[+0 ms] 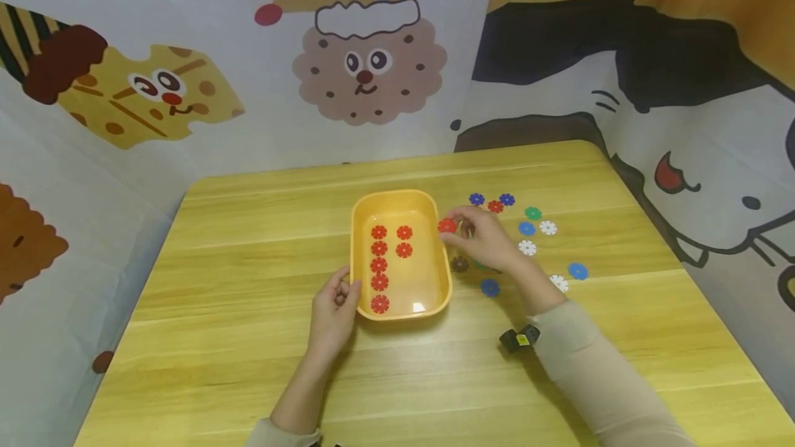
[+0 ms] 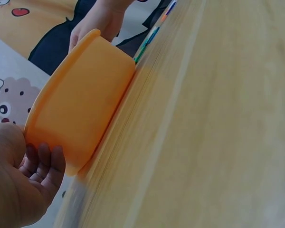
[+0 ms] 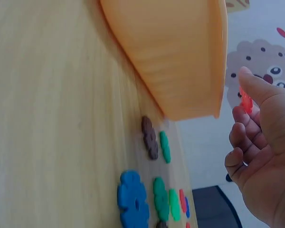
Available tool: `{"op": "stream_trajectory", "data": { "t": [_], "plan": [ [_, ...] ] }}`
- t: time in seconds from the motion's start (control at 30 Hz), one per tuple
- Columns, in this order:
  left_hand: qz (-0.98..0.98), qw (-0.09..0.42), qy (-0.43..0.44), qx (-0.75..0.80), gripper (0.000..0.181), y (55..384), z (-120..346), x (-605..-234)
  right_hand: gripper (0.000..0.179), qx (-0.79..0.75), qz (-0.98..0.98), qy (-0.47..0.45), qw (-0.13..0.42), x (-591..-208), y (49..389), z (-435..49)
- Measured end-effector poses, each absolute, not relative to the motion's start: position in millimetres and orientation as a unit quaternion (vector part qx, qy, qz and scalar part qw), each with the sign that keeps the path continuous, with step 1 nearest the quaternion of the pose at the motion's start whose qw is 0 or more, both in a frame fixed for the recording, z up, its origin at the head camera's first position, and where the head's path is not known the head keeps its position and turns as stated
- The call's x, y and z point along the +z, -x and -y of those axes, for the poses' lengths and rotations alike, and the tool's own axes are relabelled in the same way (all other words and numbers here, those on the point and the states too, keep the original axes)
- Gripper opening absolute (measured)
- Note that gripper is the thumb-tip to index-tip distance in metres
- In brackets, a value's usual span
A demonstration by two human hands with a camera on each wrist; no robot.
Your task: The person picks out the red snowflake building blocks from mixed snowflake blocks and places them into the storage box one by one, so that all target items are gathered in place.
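Note:
A yellow-orange plastic tray [image 1: 417, 285] sits on the wooden table. Inside it, several red snowflake discs [image 1: 379, 265] lie in a column along the left, with two more red ones [image 1: 404, 250] to their right. My left hand [image 1: 332, 312] grips the tray's left rim near the front corner; in the left wrist view its curled fingers [image 2: 52, 173] lie against the outer wall. Above the tray's right rim, my right hand [image 1: 487, 240] pinches another red snowflake disc [image 1: 446, 225] between thumb and fingers. That disc also shows edge-on in the right wrist view.
Loose snowflake discs lie right of the tray, partly under my right hand: blue [image 1: 490, 287], white [image 1: 527, 247], green [image 1: 533, 213], brown [image 1: 459, 264] and red [image 1: 495, 206]. A small black device [image 1: 519, 339] sits at the right cuff. Cartoon-printed cloth [image 1: 236, 150] hangs behind the table.

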State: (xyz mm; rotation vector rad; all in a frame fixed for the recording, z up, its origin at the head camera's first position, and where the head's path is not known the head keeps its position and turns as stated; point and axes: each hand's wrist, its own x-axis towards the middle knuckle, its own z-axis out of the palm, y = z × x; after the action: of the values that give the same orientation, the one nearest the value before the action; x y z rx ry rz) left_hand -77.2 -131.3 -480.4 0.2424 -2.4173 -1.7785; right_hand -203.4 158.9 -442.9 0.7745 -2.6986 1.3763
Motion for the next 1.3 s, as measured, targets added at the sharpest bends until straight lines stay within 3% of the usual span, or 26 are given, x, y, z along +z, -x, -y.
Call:
{"op": "stream_trajectory", "data": {
  "t": [0.83,1.3],
  "plan": [
    [0.791,0.064,-0.076,-0.604,0.041,77.6,133.0,-480.8,0.039,0.414,0.852,-0.322,-0.007,-433.7,195.9,-113.9],
    [0.796,0.087,-0.062,-0.596,0.039,77.0,130.6,-480.1,0.038,0.296,0.884,-0.361,-0.03,-436.9,195.5,-92.4]
  ]
}}
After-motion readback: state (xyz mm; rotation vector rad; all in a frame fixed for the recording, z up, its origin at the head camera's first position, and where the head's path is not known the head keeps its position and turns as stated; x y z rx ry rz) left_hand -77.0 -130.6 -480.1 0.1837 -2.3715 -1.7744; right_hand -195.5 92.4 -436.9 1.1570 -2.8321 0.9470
